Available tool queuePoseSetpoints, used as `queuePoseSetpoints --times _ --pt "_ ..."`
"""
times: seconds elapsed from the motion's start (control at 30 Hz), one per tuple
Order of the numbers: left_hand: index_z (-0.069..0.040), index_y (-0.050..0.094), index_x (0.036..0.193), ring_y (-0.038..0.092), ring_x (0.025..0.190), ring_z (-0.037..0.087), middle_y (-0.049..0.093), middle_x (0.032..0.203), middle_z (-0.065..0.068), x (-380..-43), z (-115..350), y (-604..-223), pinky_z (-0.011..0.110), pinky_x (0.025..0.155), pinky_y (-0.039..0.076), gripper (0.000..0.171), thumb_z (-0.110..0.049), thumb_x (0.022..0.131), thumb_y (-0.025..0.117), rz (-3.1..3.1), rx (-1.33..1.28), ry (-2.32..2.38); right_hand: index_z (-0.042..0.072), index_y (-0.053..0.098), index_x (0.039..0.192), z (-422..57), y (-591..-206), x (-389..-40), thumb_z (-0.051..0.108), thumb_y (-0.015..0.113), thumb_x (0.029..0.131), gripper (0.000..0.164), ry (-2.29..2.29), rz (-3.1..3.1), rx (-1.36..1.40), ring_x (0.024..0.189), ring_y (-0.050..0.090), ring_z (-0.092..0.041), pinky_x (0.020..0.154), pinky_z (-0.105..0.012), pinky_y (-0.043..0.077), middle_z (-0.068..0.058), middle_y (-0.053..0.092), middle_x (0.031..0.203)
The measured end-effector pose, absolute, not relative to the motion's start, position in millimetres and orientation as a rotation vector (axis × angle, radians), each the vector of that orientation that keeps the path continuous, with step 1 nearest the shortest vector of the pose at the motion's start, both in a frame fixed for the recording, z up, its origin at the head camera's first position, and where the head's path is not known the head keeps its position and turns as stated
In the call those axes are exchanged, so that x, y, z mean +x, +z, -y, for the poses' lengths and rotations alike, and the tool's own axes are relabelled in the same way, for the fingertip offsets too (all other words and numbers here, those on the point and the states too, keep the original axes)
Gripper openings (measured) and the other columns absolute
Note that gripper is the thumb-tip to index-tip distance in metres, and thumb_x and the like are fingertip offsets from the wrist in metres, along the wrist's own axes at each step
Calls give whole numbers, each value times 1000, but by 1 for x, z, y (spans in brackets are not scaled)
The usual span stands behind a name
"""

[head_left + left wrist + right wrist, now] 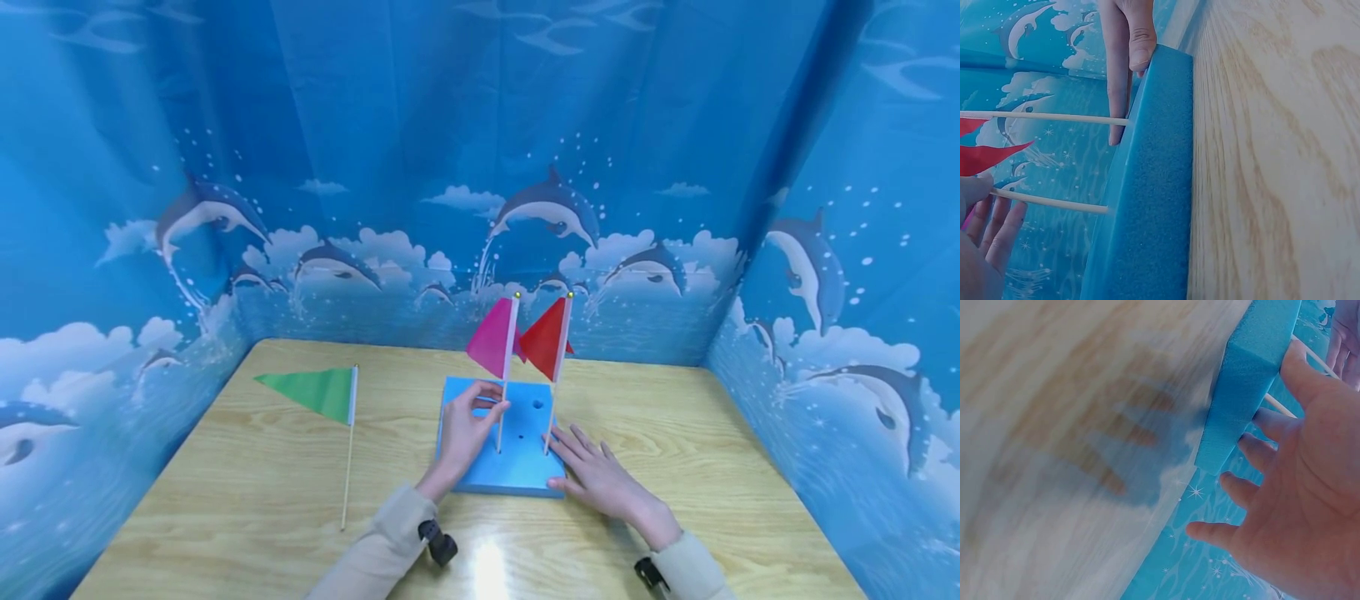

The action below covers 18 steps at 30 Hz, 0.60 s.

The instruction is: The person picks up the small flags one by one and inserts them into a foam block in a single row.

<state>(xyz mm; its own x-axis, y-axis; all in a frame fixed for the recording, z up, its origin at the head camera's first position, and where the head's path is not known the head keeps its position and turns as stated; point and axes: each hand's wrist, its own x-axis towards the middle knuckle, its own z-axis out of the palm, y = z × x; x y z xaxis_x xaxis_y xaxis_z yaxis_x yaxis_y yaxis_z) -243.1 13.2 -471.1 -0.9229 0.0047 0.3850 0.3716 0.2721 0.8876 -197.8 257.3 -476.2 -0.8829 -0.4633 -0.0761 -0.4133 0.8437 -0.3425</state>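
Left hand (467, 429) pinching the pink flag (491, 340) by its stick (501, 429), right hand (603, 479) straight-fingered on the blue block (510, 475).
Flag looks light, stick stiff but snappable; best held low.

Dolphin-print curtain (420, 125) and wood-grain table (675, 433).
I see the curtain fill the upper frame, the table the lower centre, glare (489, 571) at bottom centre.

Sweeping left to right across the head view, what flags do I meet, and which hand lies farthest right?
Green flag → pink flag → red flag → right hand. The left hand overlaps the pink flag's span, so it is left out.
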Motion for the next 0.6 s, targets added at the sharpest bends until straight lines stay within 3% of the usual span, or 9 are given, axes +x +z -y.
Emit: queuePoseSetpoints --times 0.6 --pt "-12 72 114 73 93 20 75 109 5 -245 -3 -467 24 76 61 23 -21 93 76 2179 -378 -1778 13 34 159 -258 -477 -197 49 55 102 71 -484 -2881 -710 152 16 -45 112 -79 16 -11 27 166"
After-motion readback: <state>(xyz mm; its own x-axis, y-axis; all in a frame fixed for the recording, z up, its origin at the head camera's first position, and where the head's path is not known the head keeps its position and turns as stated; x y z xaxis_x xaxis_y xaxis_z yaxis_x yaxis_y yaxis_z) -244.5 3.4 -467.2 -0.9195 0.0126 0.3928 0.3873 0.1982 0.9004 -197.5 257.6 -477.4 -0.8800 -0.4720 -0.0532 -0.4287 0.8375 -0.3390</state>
